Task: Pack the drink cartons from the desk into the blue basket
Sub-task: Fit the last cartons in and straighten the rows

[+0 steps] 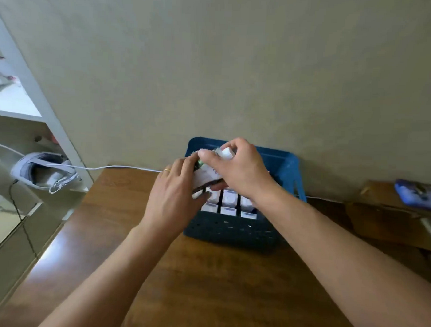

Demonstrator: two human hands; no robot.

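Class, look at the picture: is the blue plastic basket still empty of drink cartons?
No: several white drink cartons already stand upright in rows inside the blue plastic basket.

Both hands crowd over the blue basket, and the carton between them is smeared by motion, print unreadable. The right hand covers its upper end; the left hand hides its lower left side, so the grip is unclear. The packed cartons show only their tops. At the right edge, a blue thing is cut off.
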